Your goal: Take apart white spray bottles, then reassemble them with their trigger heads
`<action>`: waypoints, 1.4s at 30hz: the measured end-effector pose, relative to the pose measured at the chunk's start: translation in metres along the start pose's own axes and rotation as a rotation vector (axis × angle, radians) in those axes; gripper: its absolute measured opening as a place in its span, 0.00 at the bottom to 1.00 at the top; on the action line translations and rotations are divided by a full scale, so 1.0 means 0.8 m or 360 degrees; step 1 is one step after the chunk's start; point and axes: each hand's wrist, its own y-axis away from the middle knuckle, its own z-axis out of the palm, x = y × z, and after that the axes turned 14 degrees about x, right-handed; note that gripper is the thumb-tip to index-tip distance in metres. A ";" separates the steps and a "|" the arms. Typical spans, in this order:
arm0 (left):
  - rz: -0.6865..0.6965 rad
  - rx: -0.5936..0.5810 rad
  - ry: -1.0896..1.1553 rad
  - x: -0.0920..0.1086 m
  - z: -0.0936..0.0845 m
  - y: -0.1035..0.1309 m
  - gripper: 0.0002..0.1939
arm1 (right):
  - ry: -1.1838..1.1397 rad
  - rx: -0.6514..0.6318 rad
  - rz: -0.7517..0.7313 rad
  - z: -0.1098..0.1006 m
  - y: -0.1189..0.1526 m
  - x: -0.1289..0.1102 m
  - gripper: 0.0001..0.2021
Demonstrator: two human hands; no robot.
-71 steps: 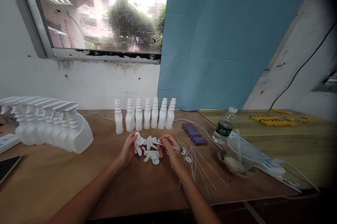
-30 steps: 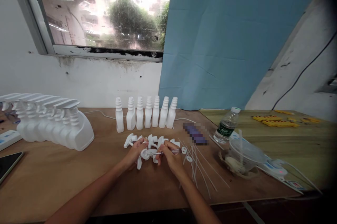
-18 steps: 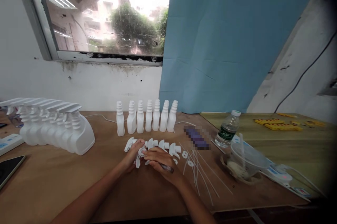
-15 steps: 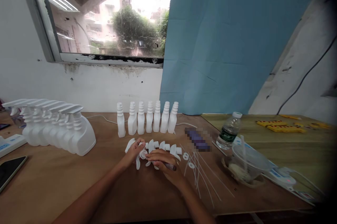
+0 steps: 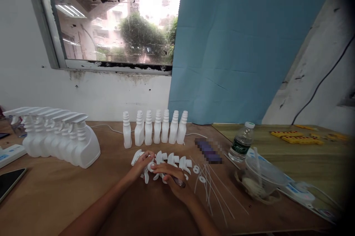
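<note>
Left hand (image 5: 143, 161) curled round white plastic trigger-sprayer head (image 5: 146, 177), mid-counter (image 5: 131, 212). Right hand (image 5: 174, 174) wraps slim translucent-handled tool (image 5: 179, 181), fingers at head; contact unclear from here. Step seems close two-handed work on head; next move likely calls for steady left grip.

Bottles (image 5: 157, 132) behind spray heads (image 5: 172, 159), tubes (image 5: 209, 184) right
</note>
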 end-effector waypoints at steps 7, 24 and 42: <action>0.0216 0.0106 -0.0166 0.011 -0.002 0.006 0.22 | -0.0133 0.0137 0.0290 0.003 -0.004 -0.002 0.22; 0.0607 0.0870 -0.1390 0.033 -0.118 -0.044 0.17 | 0.0324 0.0268 0.1145 -0.125 -0.017 -0.004 0.24; 0.0383 0.0818 -0.2049 0.007 -0.141 -0.060 0.19 | 0.0727 0.0235 0.0976 -0.156 -0.002 0.031 0.23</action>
